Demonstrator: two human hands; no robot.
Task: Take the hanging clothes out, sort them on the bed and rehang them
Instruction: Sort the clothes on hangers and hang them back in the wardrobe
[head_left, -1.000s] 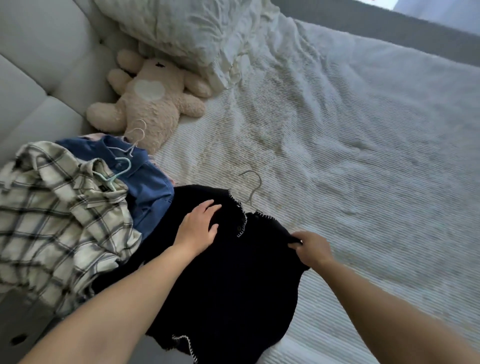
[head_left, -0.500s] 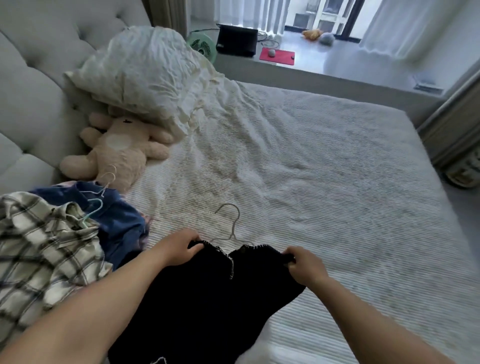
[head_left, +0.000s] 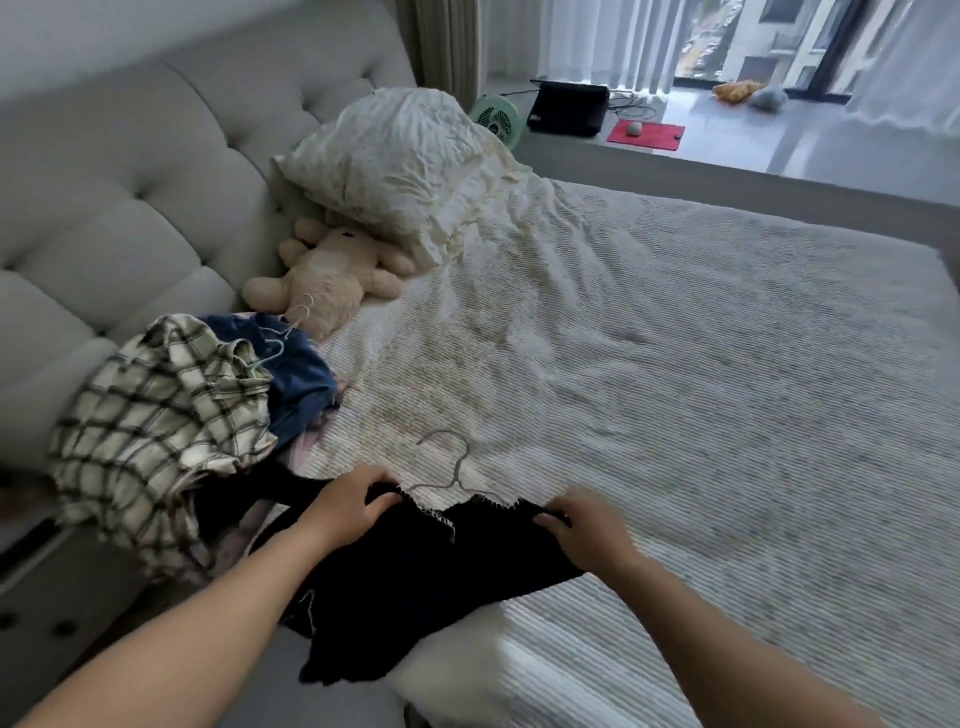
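Clothes lie heaped at the left of the frame, against the tufted headboard (head_left: 130, 171): a plaid shirt (head_left: 156, 421) on top, a blue garment (head_left: 301, 379) just beside it to the right, both with hanger hooks poking out. Above them a plush bear (head_left: 327, 280) lies under a crumpled pillow (head_left: 395, 156). Lower centre, the left hand (head_left: 348, 504) grips the left shoulder of a black garment (head_left: 415, 577), fingers curled over its top edge. A grey wire hanger (head_left: 447, 467) sits in the neckline, its hook lying on the white ribbed bedspread (head_left: 701, 389) between the two hands. The right hand (head_left: 587, 530) pinches the garment's right shoulder, fingers curled round the fabric. The garment's lower part drapes over the near bed edge. At the upper right, a green fan (head_left: 493, 117), a dark laptop (head_left: 569, 109) and a red mat (head_left: 647, 137) sit by the window.
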